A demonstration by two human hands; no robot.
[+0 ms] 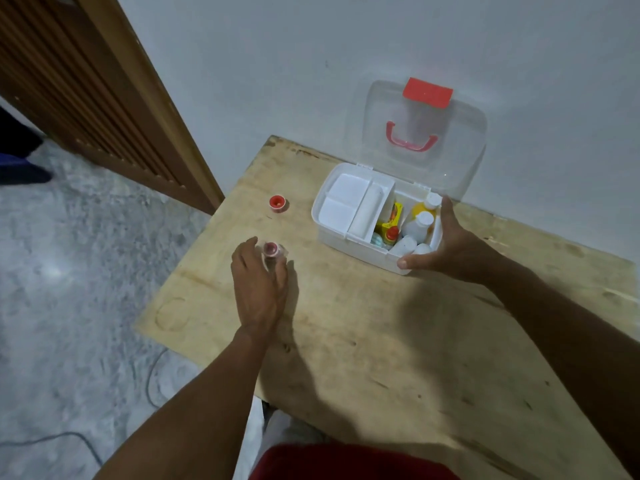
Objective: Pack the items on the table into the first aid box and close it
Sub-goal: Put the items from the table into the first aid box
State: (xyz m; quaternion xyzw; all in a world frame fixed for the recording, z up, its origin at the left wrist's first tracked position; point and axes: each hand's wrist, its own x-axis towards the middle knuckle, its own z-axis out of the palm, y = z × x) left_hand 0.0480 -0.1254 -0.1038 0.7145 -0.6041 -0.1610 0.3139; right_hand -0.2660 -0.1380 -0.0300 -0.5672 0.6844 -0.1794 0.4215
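First aid box [360, 248] stands open at the far side of the table [381, 341]. Its clear lid [426, 168] stands upright in front of the wall. A white tray [349, 202] fills the left half. The right half holds white bottles [420, 221] and a yellow carton [391, 220]; items beneath them are hard to make out.

Small clear container [272, 252] with a red top sits near the table's left edge, well apart from the box. It is blurred, and its lower part is hidden behind the left hand [258, 289]. That hand's fingers and thumb curve round it, grasping it.

Right hand [450, 242] is released, fingers spread. Its thumb tip rests on the box's near right corner; the fingers reach along the right wall.

Red round item [278, 203] lies alone on the table beyond the left hand.
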